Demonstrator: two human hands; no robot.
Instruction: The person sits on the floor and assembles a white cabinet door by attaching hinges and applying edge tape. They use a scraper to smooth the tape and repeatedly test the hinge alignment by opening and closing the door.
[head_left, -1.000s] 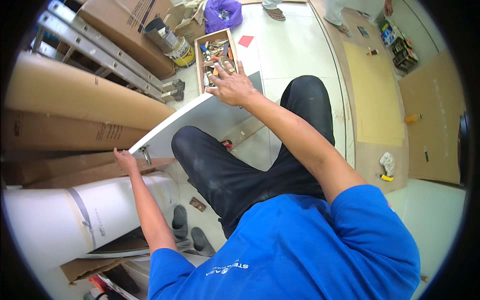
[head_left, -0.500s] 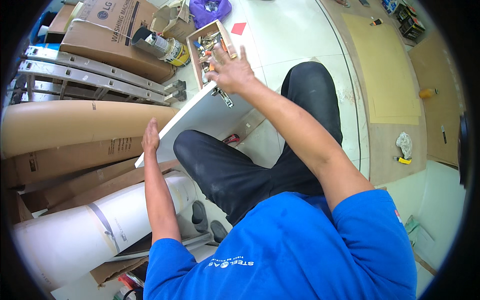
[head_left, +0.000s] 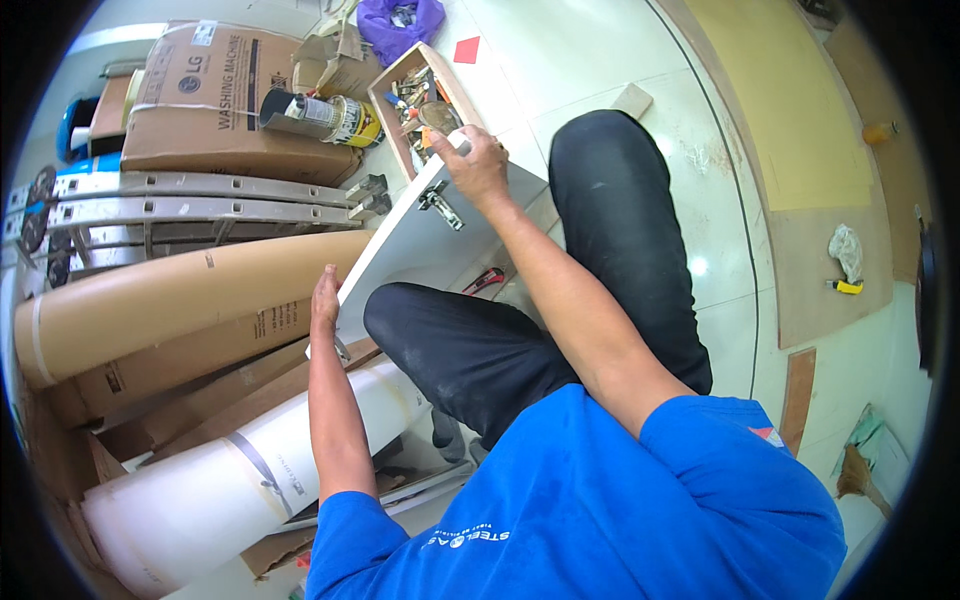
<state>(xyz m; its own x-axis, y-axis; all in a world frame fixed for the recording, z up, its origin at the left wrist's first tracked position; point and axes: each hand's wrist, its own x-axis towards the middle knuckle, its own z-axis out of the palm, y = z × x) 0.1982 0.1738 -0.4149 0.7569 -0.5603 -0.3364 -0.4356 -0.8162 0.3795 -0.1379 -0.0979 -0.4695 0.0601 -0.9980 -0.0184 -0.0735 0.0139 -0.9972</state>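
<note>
Probably for steadiness, the straight-fingered left hand braces the near end of a flat white rectangular panel tilted beside the black-trousered left knee, the right hand gripping its far corner.

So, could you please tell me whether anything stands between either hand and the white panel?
Nothing visible does: the left hand is at the left edge of the white panel, the right hand at its far end. A metal hinge on its face sits out of the way.
</note>
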